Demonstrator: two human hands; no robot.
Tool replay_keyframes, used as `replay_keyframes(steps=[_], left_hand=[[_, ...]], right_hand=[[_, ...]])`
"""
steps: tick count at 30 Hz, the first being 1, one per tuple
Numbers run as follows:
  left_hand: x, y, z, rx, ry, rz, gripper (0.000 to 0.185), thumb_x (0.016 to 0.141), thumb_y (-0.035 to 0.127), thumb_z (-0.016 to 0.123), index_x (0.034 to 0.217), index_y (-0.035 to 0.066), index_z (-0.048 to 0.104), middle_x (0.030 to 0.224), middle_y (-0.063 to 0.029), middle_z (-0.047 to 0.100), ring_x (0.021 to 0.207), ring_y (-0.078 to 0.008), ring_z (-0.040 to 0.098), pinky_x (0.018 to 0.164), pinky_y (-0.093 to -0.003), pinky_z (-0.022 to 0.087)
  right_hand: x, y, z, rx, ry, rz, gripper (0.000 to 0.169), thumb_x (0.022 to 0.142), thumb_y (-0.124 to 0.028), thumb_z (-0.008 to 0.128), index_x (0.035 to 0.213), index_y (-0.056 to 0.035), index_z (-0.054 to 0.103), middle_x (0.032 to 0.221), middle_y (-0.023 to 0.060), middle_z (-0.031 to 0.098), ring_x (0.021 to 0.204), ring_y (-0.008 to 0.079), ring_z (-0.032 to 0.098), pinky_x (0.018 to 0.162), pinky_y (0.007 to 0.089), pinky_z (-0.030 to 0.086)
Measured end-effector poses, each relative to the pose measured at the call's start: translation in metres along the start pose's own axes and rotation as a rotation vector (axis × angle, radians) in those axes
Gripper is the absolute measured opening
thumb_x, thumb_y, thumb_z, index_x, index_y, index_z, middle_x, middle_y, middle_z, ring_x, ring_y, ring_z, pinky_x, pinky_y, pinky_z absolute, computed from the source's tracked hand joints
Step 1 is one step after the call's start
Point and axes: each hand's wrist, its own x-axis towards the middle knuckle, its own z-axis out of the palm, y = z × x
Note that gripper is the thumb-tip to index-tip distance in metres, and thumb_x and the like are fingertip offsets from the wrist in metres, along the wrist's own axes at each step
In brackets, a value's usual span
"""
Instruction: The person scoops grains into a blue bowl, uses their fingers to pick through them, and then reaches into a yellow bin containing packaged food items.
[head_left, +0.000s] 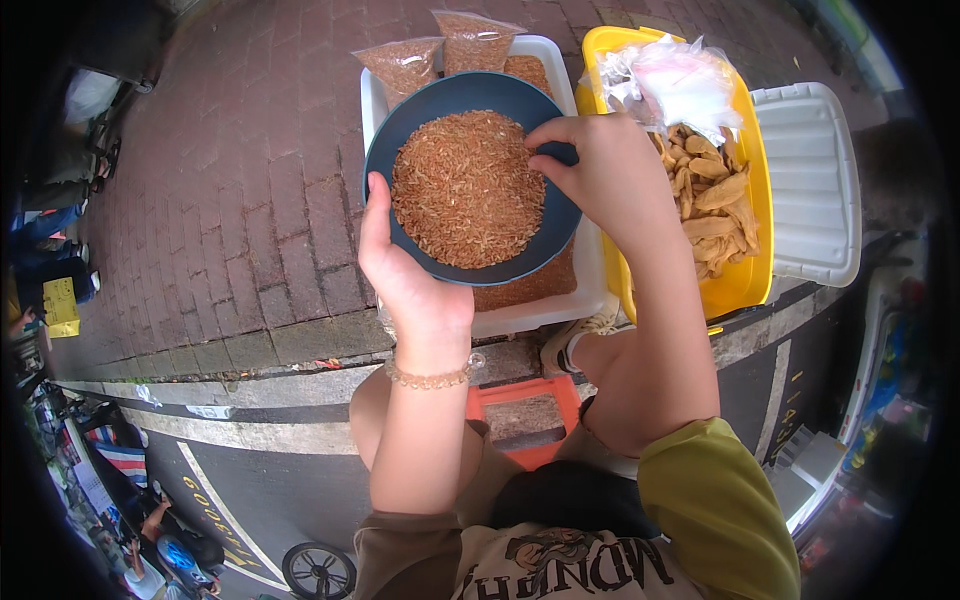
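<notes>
My left hand (409, 262) holds a dark blue bowl (559, 225) from its near left side, the thumb on the rim. Reddish-brown grains (469, 187), which look like unpolished rice, lie heaped in the bowl. At the heap's right edge is my right hand (585, 154), thumb and forefinger a little apart; whether grains are between them is too small to tell. Under the bowl stands a white plastic tub (510, 324) with more such grains, partly hidden. Two clear plastic bags of grains (397, 64) (476, 41) rest at its far side.
Right of the tub, a yellow plastic tub (761, 217) holds tan dried slices (720, 195) and clear plastic bags (675, 79). A white plastic lid (810, 180) lies beside it. An orange plastic stool (517, 390) is between my legs, by the kerb. Other people are at the far left.
</notes>
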Motion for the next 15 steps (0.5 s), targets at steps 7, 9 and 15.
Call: replay_keyframes(steps=[7, 9, 15], left_hand=[[0.000, -0.004, -0.002, -0.016, 0.002, 0.008, 0.046, 0.093, 0.038, 0.049, 0.123, 0.004, 0.049, 0.123, -0.0103, 0.054, 0.114, -0.0243, 0.052, 0.096, -0.0419, 0.041], [0.001, -0.003, -0.002, -0.005, 0.002, 0.017, 0.045, 0.093, 0.037, 0.050, 0.123, 0.004, 0.050, 0.122, -0.0102, 0.055, 0.114, -0.0243, 0.052, 0.096, -0.0418, 0.041], [0.000, -0.005, 0.001, 0.011, 0.033, 0.051, 0.045, 0.092, 0.037, 0.050, 0.123, 0.004, 0.050, 0.122, -0.0103, 0.055, 0.113, -0.0247, 0.053, 0.096, -0.0418, 0.041]], right_hand=[[0.001, 0.003, 0.004, 0.022, 0.004, -0.023, 0.009, 0.070, -0.012, 0.071, 0.079, -0.0112, 0.072, 0.069, 0.0109, 0.065, 0.067, 0.0281, 0.064, 0.065, 0.0373, 0.052], [0.000, 0.004, 0.008, 0.037, 0.030, -0.045, 0.008, 0.070, -0.012, 0.070, 0.078, -0.0112, 0.071, 0.068, 0.0107, 0.065, 0.066, 0.0282, 0.064, 0.064, 0.0372, 0.052], [0.001, 0.007, 0.012, 0.025, 0.056, -0.073, 0.010, 0.071, -0.014, 0.073, 0.079, -0.0086, 0.071, 0.067, 0.0108, 0.065, 0.059, 0.0273, 0.063, 0.058, 0.0332, 0.051]])
